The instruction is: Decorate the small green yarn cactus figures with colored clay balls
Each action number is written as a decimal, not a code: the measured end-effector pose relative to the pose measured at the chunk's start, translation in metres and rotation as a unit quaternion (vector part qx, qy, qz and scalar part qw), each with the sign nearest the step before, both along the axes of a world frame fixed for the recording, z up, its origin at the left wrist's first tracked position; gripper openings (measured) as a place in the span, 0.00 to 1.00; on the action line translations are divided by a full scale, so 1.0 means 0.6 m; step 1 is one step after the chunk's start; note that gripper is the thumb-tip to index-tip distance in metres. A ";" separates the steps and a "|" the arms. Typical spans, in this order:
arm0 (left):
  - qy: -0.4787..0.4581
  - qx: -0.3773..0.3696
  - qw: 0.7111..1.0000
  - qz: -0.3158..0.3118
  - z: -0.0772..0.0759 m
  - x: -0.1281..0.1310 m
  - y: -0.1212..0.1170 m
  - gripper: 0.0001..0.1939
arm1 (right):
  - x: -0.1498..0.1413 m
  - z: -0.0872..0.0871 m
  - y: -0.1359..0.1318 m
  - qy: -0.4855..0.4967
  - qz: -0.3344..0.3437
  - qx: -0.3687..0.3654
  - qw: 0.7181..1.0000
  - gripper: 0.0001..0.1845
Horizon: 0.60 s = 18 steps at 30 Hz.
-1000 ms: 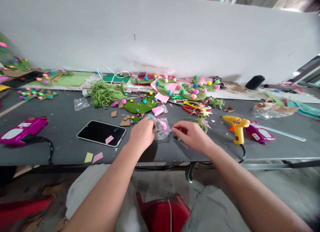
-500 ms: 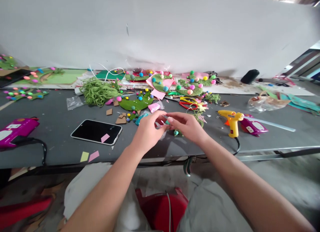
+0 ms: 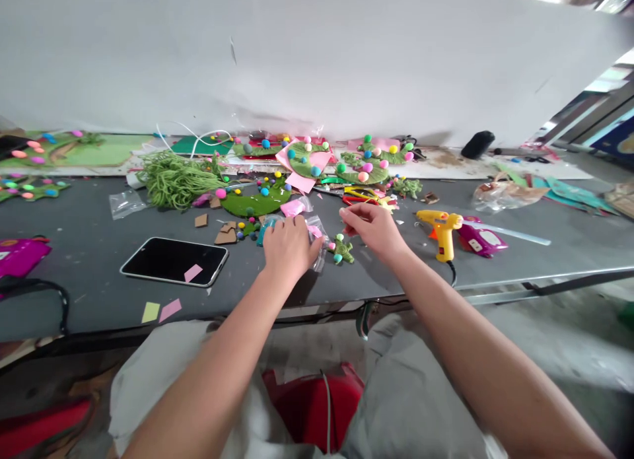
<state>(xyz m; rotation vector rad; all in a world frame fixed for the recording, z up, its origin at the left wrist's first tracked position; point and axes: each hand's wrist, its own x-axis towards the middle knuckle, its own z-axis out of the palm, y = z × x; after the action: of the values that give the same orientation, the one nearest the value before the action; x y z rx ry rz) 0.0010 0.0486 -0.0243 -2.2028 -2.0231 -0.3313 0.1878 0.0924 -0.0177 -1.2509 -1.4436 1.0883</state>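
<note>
My left hand (image 3: 290, 247) is curled down over a small clear plastic bag (image 3: 319, 244), its fingertips mostly hidden behind the knuckles. Teal pom-poms in plastic (image 3: 267, 226) lie at its left side. My right hand (image 3: 372, 226) hovers a little above the table with thumb and forefinger pinched together; anything between them is too small to make out. Below and left of it, a small green yarn figure (image 3: 343, 249) with a few pom-poms on it rests on the table. A bag of pink pom-poms (image 3: 296, 207) lies just beyond my left hand.
A yellow glue gun (image 3: 443, 233) stands at right by a purple device (image 3: 483, 238). At left are a phone (image 3: 174, 261), paper scraps (image 3: 171, 310) and cardboard pieces (image 3: 226, 233). Green yarn (image 3: 178, 180), a green leaf shape (image 3: 257, 203) and red-handled scissors (image 3: 359, 198) lie farther back.
My hands, together before, have parted: the left moved down onto the plastic bag, the right drew away to the right. The green yarn figure now shows between them. The view shifted slightly right.
</note>
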 end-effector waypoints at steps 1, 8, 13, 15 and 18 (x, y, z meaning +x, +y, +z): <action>-0.012 -0.010 1.000 -0.003 0.000 0.001 0.003 0.21 | 0.001 0.001 -0.002 -0.004 0.005 -0.001 1.000 0.19; -0.110 -0.006 0.994 -0.019 -0.018 -0.026 0.022 0.17 | 0.016 -0.004 0.002 0.016 0.012 -0.025 0.999 0.11; -0.150 0.028 0.986 -0.063 -0.028 -0.032 0.032 0.21 | 0.024 -0.006 0.004 -0.013 0.024 -0.032 0.999 0.11; -0.193 0.081 0.973 -0.095 -0.024 -0.033 0.035 0.25 | 0.025 -0.001 0.003 0.023 0.037 -0.044 0.998 0.12; -0.269 0.165 0.936 -0.159 -0.015 -0.037 0.036 0.25 | 0.029 0.009 0.002 0.143 0.076 -0.080 0.984 0.14</action>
<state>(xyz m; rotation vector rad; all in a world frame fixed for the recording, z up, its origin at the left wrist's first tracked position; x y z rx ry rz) -0.0213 0.0704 -0.0330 -2.3786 -1.6227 -1.3325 0.2049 0.0935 -0.0121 -1.0537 -1.2666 1.4493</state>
